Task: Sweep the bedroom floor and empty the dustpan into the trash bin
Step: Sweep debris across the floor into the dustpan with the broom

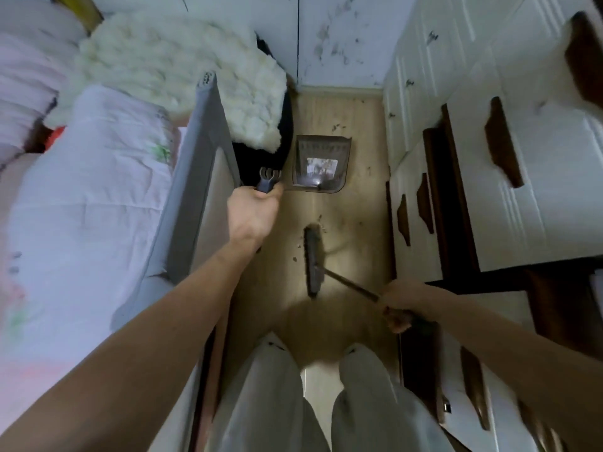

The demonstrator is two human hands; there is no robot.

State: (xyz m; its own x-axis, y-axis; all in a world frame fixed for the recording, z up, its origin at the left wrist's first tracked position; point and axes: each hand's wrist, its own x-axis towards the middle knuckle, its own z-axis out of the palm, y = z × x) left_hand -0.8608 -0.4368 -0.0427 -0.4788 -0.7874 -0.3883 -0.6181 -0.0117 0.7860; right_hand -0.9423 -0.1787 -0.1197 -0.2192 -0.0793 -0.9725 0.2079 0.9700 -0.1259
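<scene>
Dustpan (321,164), dark, translucent, upright on debris-flecked wooden floor (355,203)

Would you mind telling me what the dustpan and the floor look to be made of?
The dustpan looks like dark, smooth moulded plastic: thin walls, and a glossy highlight on its base. The floor appears to be light wood-look laminate or vinyl, with faint grain and a soft sheen; which one is unclear.

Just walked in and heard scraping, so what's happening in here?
A person is sweeping the narrow strip of floor between the bed and the white drawers. The left hand grips the dustpan handle, with the dustpan set on the floor. The right hand holds the broom, with debris scattered nearby.
</scene>
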